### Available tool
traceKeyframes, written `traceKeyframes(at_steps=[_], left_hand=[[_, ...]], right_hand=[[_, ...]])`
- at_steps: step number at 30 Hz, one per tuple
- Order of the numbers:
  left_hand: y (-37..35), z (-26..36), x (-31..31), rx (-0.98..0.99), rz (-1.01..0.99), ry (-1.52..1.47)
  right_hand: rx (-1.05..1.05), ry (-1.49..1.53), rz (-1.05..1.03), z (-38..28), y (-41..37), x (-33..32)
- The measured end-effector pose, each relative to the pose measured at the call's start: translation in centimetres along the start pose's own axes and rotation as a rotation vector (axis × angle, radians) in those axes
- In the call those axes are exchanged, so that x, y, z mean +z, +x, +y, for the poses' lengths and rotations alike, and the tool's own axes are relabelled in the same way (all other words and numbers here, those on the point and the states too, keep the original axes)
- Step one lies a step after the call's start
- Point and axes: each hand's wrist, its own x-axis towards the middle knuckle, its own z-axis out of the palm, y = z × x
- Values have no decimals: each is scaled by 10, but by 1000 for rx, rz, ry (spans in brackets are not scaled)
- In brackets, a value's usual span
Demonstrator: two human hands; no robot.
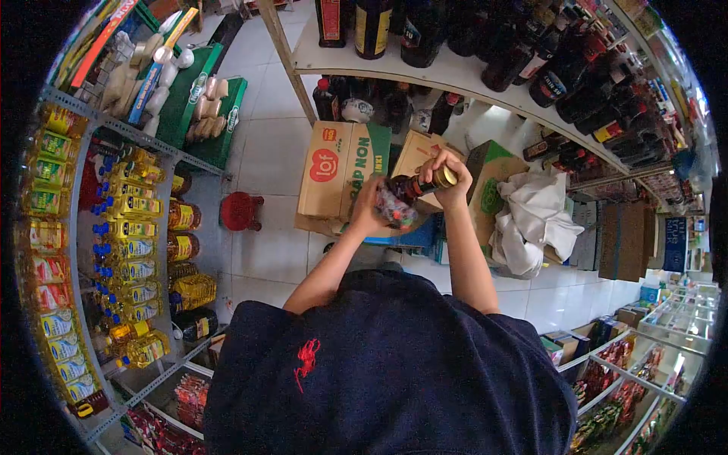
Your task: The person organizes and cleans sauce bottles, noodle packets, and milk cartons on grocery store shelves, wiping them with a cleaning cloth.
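Observation:
A dark glass bottle [410, 186] with a gold cap [445, 178] lies tilted between my hands, above the cardboard boxes. My right hand [453, 176] is closed round its neck end, just behind the cap. At the bottle's other end, my left hand [368, 210] is closed on a crumpled, multicoloured cloth [396, 211], which is pressed against the bottle's body. The cloth is blurred, and it hides the lower part of the bottle. Directly beneath stands a cardboard box [327, 171] with a red heart logo.
Large dark bottles [421, 34] line the shelf [455, 76] ahead. A white cloth sack [531, 220] lies on boxes at the right. A red stool [240, 211] stands on the tiled floor. Oil bottles [140, 250] fill the left shelves. Glass cases [644, 341] stand behind at right.

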Motion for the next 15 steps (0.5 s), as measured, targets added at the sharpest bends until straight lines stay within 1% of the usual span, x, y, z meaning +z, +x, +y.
traceKeyframes(at_steps=[1, 3, 4, 5, 7, 8, 9, 11, 12, 13, 15], left_hand=[[-5, -13, 3, 0, 2, 4], [-11, -23, 3, 6, 59, 143], [-9, -29, 5, -20, 19, 74], [-5, -22, 6, -20, 23, 78], [12, 9, 8, -24, -6, 102], [22, 23, 14, 31, -22, 164], [27, 34, 13, 31, -26, 161], [36, 50, 14, 26, -98, 359], [35, 45, 13, -42, -113, 203], [29, 41, 10, -46, -115, 198], [12, 28, 2, 11, -65, 170]], right_hand=[[0, 3, -3, 3, 1, -2], [-116, -22, 124, 9, 7, -2], [-123, -39, 255, 17, 8, -11], [-122, -36, 251, 16, 9, -6], [-97, -31, 707, 12, 10, 13], [-165, -19, 791, 15, 9, 20], [-167, -19, 796, 18, 7, 20], [-236, -69, 702, 22, 1, 14], [-217, -55, 646, 22, 3, 9], [-215, -58, 651, 20, 0, 5], [-81, 197, 520, 6, -1, 16]])
